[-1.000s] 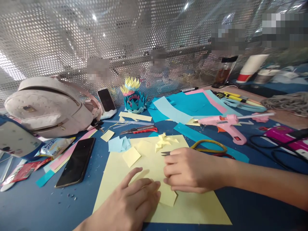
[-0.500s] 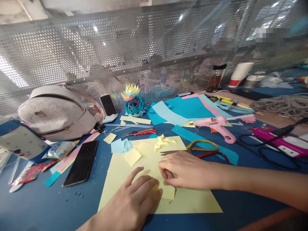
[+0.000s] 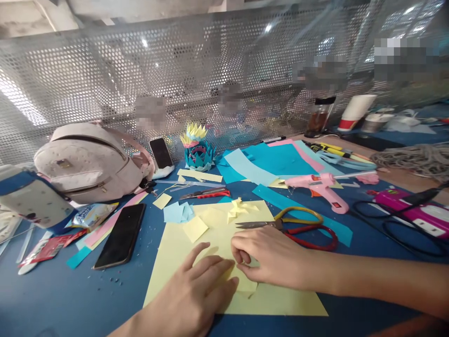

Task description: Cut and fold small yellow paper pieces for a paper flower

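My left hand [image 3: 201,288] rests low on a large yellow sheet [image 3: 168,262], its thumb and bent fingers closed on a small piece of yellow paper [image 3: 247,286]. From the right, my right hand [image 3: 261,252] comes in with curled fingers, pinching the same piece near its upper edge. The fingers hide much of this piece. Above them on the sheet lie a yellow paper square [image 3: 195,229] and some folded yellow paper pieces [image 3: 240,208]. Scissors [image 3: 298,222] with yellow and red handles lie just beyond my right hand.
A pink glue gun [image 3: 322,187], a box cutter [image 3: 210,193] and blue paper [image 3: 280,159] lie behind the sheet. A paper lotus [image 3: 199,154] stands at the back. Leftward are a phone [image 3: 121,236], backpack [image 3: 84,164] and tumbler [image 3: 35,196]. A magenta power strip [image 3: 410,210] lies right.
The view has shifted slightly, so things on the table appear a little farther right. My right fingers have moved slightly on the small yellow paper; my left hand stays nearly still.
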`<state>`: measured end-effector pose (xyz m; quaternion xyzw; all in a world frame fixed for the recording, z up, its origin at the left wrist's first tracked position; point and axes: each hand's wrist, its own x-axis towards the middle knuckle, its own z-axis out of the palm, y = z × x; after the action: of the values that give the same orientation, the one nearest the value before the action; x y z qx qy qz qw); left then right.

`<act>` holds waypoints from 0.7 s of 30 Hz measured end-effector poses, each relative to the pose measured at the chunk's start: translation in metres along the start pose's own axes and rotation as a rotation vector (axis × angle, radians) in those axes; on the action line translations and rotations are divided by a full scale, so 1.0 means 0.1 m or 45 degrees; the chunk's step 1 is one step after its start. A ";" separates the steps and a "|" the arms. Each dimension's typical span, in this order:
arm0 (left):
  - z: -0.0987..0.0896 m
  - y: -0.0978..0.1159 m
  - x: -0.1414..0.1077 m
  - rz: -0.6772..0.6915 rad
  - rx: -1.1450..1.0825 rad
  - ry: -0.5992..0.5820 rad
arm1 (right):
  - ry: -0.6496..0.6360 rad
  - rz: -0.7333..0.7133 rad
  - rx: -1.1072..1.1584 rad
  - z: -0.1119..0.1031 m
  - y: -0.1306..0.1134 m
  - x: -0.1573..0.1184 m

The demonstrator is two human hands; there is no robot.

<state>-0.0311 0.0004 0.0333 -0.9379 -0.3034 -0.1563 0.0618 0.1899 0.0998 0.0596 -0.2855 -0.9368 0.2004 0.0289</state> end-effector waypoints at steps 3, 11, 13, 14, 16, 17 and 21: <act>0.03 -0.01 0.01 -0.002 0.005 0.057 | -0.007 -0.062 -0.061 0.01 0.00 0.01; 0.08 -0.02 0.03 -0.023 0.012 0.172 | 0.204 -0.309 -0.278 0.12 0.08 -0.06; 0.08 -0.02 0.03 -0.015 0.026 0.174 | 0.259 -0.390 -0.303 0.15 0.12 -0.08; 0.08 -0.02 0.04 -0.013 0.030 0.171 | 0.282 -0.438 -0.330 0.16 0.14 -0.09; 0.08 -0.02 0.05 -0.013 0.040 0.170 | 0.298 -0.539 -0.390 0.17 0.16 -0.10; 0.08 -0.02 0.05 -0.018 0.046 0.174 | 0.302 -0.584 -0.413 0.16 0.16 -0.10; 0.07 -0.02 0.07 -0.025 0.050 0.200 | 0.246 -0.642 -0.413 0.06 0.13 -0.11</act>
<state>-0.0255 0.0074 0.0290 -0.9184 -0.3098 -0.2240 0.1022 0.2052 0.1015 0.0497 -0.0628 -0.9907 0.0069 0.1207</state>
